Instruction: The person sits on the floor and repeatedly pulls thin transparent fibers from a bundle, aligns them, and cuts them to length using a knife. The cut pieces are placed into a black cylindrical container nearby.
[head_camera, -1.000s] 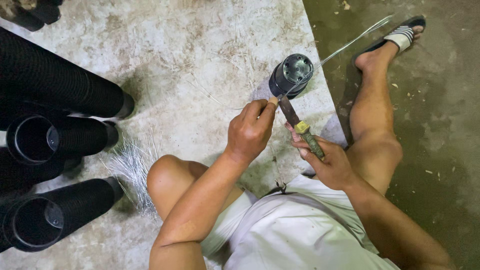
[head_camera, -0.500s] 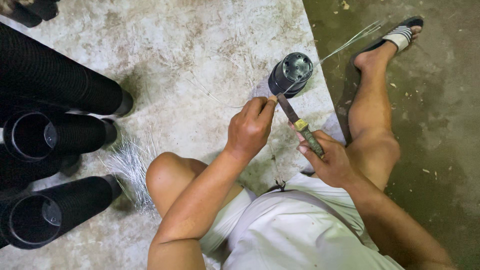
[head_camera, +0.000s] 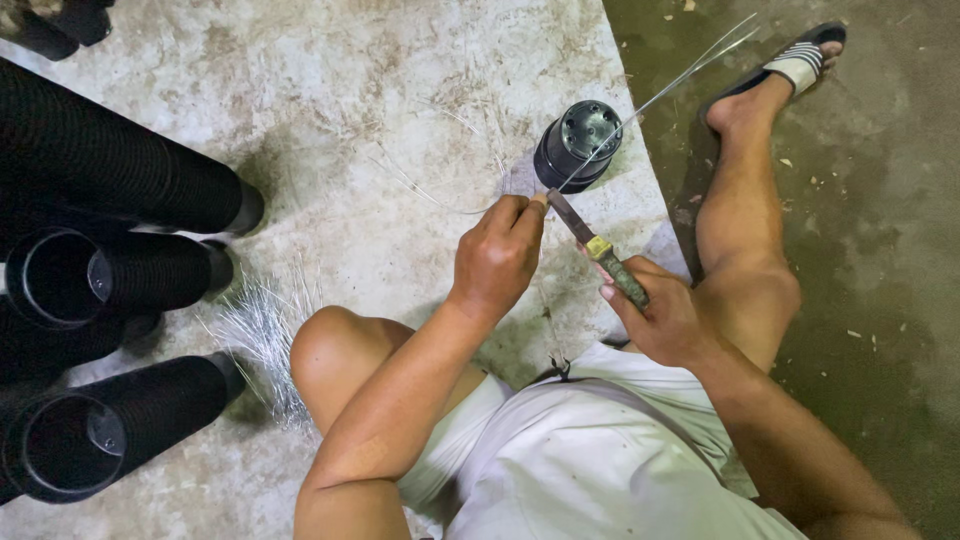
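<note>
gripping a knife (head_camera: 600, 252) by its greenish handle, the right hand (head_camera: 665, 320) is seen closed fully around it, blade pointed up-left toward a small black pot (head_camera: 578, 145). the left hand (head_camera: 497, 255) is held just left of the blade, fingers curled and pinched shut on thin wire (head_camera: 668, 92); exactly how much wire is pinched cannot be told. the wire is seen running from the fingertips up and right across the pot top, past the pot, out over the darker floor toward a sandalled foot (head_camera: 790, 68). knife tip and left fingertips are nearly touching, just below the pot. the pot is stood upside down on the pale concrete slab (head_camera: 350, 90), near its right edge, holed base facing up.

the person is seated on the slab, white shorts (head_camera: 590, 460) worn, left knee (head_camera: 335, 350) bent up, right leg stretched onto the dark floor (head_camera: 880, 250). a bundle of loose silvery wires (head_camera: 262, 335) is laid on the slab beside the left knee. long stacks of nested black pots (head_camera: 110, 170) are laid on their sides at the left edge, open mouths toward the camera on two of them. a few stray wire strands are scattered on the slab left of the upright pot.
</note>
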